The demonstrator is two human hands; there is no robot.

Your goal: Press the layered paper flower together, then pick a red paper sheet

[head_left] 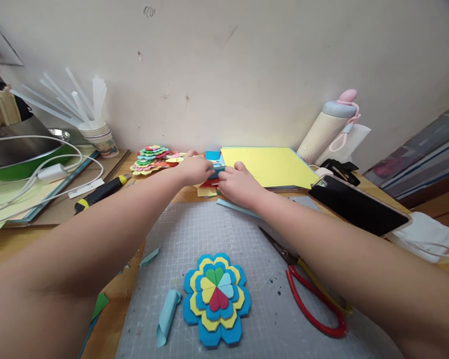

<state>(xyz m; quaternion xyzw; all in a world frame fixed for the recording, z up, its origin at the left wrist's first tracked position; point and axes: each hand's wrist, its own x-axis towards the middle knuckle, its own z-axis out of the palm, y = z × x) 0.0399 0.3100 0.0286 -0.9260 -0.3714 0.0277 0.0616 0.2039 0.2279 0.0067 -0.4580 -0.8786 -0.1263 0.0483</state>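
Head camera looks down along both my bare forearms to the far edge of the grey gridded cutting mat [217,234], where my hands meet. My left hand [194,170] and my right hand [238,184] both have their fingers curled in close on a small blue folded paper piece [216,170], pinching it between them just above a little heap of red and yellow paper scraps [208,186]. That blue piece sits at the back of the desk, just in front of the flat yellow sheet of paper [271,166] and to the right of the pile of multicoloured folded paper flowers [151,158]. Nearer to me on the mat lies a finished layered paper flower in blue, yellow, green and red [217,299], with a rolled strip of light blue paper [168,316] just beside it on the left. Red-and-yellow-handled scissors [310,294] rest on the mat under my right forearm. A black smartphone [357,205] lies at the right, a yellow-and-black utility knife [101,193] at the left, and a cream water bottle with a pink loop [327,128] leans against the wall.
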